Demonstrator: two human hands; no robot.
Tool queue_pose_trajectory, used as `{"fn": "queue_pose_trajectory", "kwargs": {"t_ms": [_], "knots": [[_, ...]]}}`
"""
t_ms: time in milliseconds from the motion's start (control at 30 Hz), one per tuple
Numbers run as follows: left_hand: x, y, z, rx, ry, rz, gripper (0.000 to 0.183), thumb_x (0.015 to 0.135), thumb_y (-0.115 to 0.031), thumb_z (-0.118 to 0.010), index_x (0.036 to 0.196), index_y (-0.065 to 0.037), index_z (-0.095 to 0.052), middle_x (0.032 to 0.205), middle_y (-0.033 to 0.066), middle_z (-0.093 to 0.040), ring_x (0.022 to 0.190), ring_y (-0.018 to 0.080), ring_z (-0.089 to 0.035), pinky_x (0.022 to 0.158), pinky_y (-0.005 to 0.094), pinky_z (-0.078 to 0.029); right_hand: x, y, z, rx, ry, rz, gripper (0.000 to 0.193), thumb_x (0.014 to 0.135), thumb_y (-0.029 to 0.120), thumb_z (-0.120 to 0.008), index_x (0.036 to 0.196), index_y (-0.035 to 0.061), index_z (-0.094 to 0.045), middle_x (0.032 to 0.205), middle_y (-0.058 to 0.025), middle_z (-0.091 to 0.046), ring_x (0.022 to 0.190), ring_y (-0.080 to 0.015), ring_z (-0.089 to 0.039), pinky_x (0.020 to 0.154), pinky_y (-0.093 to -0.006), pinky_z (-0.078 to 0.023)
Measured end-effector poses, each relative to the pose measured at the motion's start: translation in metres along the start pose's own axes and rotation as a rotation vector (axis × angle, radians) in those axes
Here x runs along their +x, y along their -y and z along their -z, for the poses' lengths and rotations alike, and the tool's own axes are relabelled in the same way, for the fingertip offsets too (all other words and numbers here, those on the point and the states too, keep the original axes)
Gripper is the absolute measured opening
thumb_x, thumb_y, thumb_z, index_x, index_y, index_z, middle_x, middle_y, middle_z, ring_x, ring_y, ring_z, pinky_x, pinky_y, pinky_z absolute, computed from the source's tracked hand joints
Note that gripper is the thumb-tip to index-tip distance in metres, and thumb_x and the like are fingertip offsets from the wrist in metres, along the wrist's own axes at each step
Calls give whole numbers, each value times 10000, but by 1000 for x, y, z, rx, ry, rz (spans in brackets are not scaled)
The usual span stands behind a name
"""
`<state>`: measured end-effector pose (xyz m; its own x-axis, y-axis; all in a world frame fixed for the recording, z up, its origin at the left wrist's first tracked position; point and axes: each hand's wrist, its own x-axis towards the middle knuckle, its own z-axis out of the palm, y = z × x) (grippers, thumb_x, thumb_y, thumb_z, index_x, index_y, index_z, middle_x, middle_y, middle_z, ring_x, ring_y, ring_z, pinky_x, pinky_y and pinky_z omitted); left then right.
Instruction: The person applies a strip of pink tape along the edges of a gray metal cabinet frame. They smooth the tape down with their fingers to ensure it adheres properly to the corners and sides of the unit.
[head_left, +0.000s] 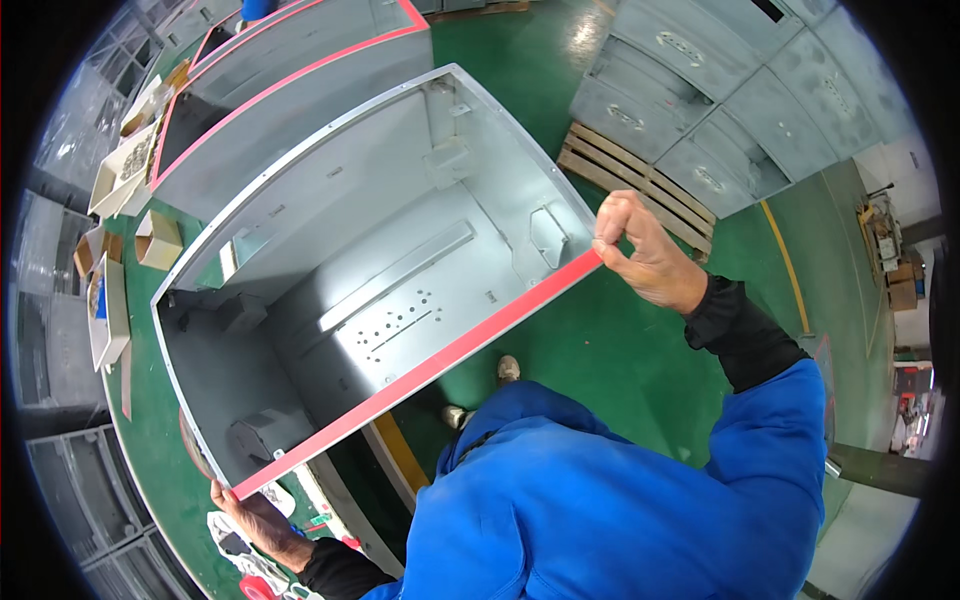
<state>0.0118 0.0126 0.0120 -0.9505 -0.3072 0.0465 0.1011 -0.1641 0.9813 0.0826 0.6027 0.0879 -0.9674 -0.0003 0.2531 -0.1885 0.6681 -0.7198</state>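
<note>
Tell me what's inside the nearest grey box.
Inside the box: a long raised strip, a group of holes and, toward the right, a bracket. The pink-taped near edge hides whatever lies directly behind it; the left end is shadowed.

Well lit overall, light seemingly from overhead. Grey metal box: inner base bright with a pale hot patch around the holes, left end in deep shadow, with a hard-edged dark band cutting across. White glare on the green floor near the top edge. Pink strip and right hand look crisp; left hand is dimmer. Fisheye bends the cabinets and box rim; black vignette, bluish fringe at left. Shelving at left rim looks hazy, smeared.
</note>
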Motion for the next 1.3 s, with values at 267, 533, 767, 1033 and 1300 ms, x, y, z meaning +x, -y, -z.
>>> {"fn": "queue_pose_trajectory", "kwargs": {"t_ms": [267, 533, 767, 1033, 1300], "knots": [[-7, -9, -18, -14, -45, 37, 322, 980, -252, -523, 1241, -75, -456, 1072, 49, -549, 995, 120, -530, 915, 268, -408, 0, 4, 0, -170, -6, 93, 168, 836, 18, -571, 814, 100, -426, 792, 3, -436, 854, -201, -381, 834, -331, -355], [-9, -7, -10, -20, 15, 16, 331, 987, -259, -510, 1257, -78, -451, 1128, 69, -561, 1035, 136, -540, 938, 287, -415, 0, 7, -1, -272, 12, 162, 191, 823, 23, -584, 810, 96, -409, 774, -21, -421, 815, -221, -396, 842, -340, -354], [-2, 1, -5, 51, 7, -5, 436, 993, -349, -479, 1311, -59, -416, 1180, 84, -528, 1123, 165, -506, 986, 304, -395, -29, -51, -3, 174, -409, -302, 123, 895, 94, -529, 855, 88, -413, 825, -6, -417, 796, -143, -405, 802, -295, -372], [-14, 10, -13, 283, -156, -191, 432, 940, -320, -532, 1253, -34, -450, 1064, 55, -519, 980, 195, -504, 914, 330, -398, -10, -23, -54, 386, -387, -34, 337, 915, 211, -546, 1150, 16, -403, 1165, -101, -373, 1109, -181, -402, 990, -334, -326], [1, 18, -36, 24, -402, -144, 186, 893, -162, -526, 1062, -106, -471, 1043, 21, -461, 1022, 139, -433, 980, 297, -315, -59, -64, -38, 194, -653, 335, 256, 952, 144, -366, 1167, 7, -396, 1280, -283, -509, 1208, -372, -486, 1095, -495, -296]]}}
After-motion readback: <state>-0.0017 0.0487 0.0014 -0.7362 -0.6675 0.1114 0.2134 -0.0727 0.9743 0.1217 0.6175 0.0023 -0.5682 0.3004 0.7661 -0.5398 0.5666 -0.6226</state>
